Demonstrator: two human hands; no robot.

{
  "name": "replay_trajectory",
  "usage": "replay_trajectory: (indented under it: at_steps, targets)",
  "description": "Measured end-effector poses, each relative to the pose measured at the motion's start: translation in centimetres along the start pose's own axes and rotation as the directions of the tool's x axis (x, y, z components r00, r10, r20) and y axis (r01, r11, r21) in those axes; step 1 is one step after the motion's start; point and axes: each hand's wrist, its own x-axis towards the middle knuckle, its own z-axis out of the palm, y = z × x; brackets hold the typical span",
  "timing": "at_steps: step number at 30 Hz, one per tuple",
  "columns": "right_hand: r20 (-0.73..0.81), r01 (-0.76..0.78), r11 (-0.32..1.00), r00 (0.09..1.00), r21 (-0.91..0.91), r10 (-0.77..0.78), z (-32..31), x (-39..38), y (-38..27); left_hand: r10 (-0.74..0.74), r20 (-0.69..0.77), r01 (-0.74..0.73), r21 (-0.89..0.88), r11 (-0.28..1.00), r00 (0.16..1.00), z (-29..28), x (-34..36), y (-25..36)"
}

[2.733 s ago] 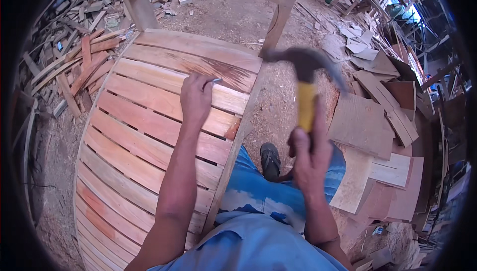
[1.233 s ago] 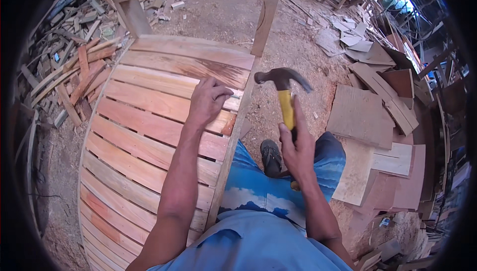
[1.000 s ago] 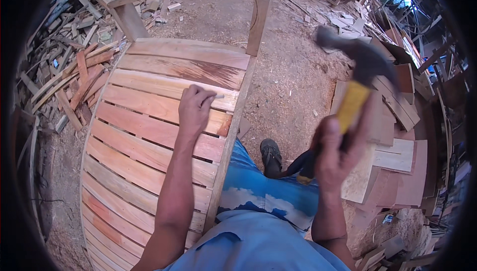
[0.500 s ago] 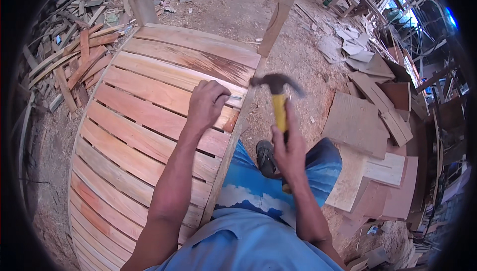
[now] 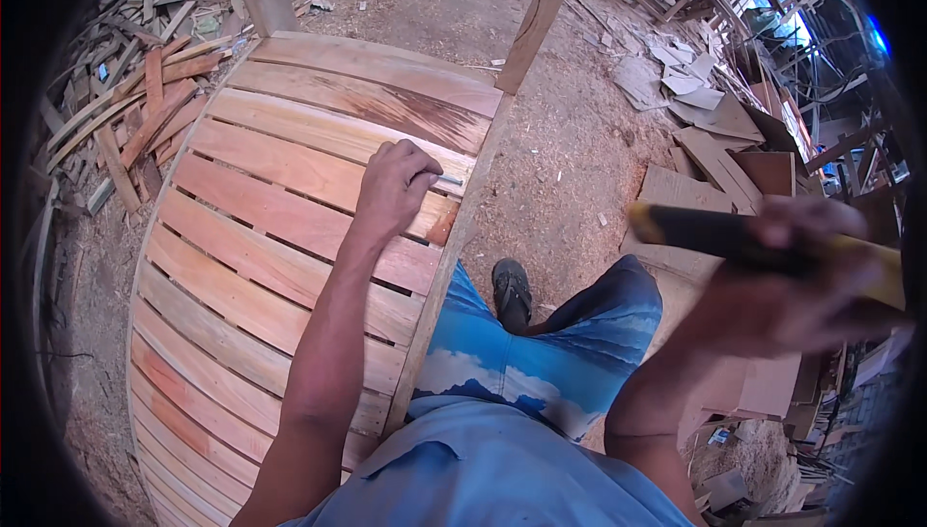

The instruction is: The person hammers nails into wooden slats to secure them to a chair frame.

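My left hand (image 5: 394, 189) is pinched shut on a thin metal nail (image 5: 449, 179) at the right end of a pale slat on the wooden bench (image 5: 280, 184). The nail's tip and exact angle are hard to make out. Raised well to the right, my right hand (image 5: 792, 271) grips a hammer (image 5: 700, 229) with a black and yellow handle. Both hand and hammer are smeared by motion. The handle's butt points left, and the hammer's head does not show clearly near the dark rim of the picture.
A wooden frame (image 5: 529, 39) rises at the bench's far end. Scrap wood (image 5: 159, 121) is heaped at the left. Flat boards (image 5: 676, 189) and offcuts lie on the right. My shoe (image 5: 512, 290) rests on the sawdust-covered ground beside the bench's side rail (image 5: 425, 343).
The hammer has swung up and right, away from the bench edge, with my right hand still around its handle. My left hand stays at the nail; the view has shifted slightly.
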Motion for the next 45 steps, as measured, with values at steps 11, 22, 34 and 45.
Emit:
replay_trajectory:
  at_steps: [11, 22, 34, 45]
  targets:
    - [0.374, -0.643, 0.55, 0.404, -0.532, 0.835, -2.0, -16.6, 5.1, 0.092, -0.058, -0.087, 0.093, 0.992, 0.994, -0.7, -0.2, -0.1]
    - [0.336, -0.618, 0.644, 0.551, -0.451, 0.764, -3.0, -14.8, 6.9, 0.039, -0.212, -0.031, 0.042, 0.999, 0.976, 2.7, 12.2, -1.9]
    - [0.37, -0.378, 0.763, 0.706, -0.525, 0.604, 3.3, -11.9, 15.1, -0.072, -0.015, 0.073, 0.12, 0.99, 0.997, 6.0, 14.6, -3.6]
    - [0.427, -0.421, 0.728, 0.609, -0.54, 0.669, 2.2, -18.8, 16.0, -0.025, 0.095, 0.028, -0.027, 0.999, 0.995, 4.2, 13.8, -4.5]
